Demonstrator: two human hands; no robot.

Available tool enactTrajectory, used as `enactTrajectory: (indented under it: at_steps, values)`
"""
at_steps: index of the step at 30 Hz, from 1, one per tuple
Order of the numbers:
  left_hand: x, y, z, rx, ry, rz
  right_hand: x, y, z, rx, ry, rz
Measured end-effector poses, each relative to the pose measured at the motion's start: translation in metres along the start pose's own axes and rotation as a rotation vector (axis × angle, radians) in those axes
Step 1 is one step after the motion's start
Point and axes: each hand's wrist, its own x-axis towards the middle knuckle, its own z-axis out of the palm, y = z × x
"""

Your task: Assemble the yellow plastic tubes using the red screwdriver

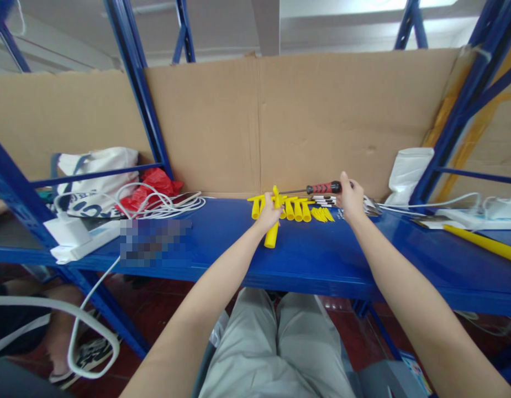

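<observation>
My left hand (269, 213) is closed around a yellow plastic T-shaped piece (270, 236), whose tube end points toward me. In my right hand (350, 198) is a screwdriver (324, 188) with a red and black handle. Its thin shaft runs left to the top of the yellow piece; whether the tip touches it I cannot make out. Behind and beside my left hand, several similar yellow T-shaped pieces (297, 211) lie in a row. To their right are small flat yellow pieces (322, 214) and some white and dark strips (324, 200).
A blue shelf (222, 243) forms the work surface, with cardboard (321, 121) behind it. White cables (172, 205), a red plastic bag (156, 185) and a power strip (87, 240) are on the left. A yellow tube (483, 243) and a white pouch (409, 174) lie right.
</observation>
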Motion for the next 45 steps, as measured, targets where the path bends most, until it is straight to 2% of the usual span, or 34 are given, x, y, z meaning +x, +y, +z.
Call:
enactTrajectory:
  at_steps: [17,31,45]
  values:
    - [-0.002,0.002,0.0,-0.006,-0.001,-0.005,-0.007,-0.013,0.005,-0.006,0.07,0.067]
    - [-0.001,0.003,-0.001,0.021,-0.003,0.0,-0.007,-0.015,0.005,-0.01,0.043,0.104]
    - [0.0,0.0,-0.001,0.018,-0.014,0.01,-0.008,-0.014,0.006,0.01,0.04,0.052]
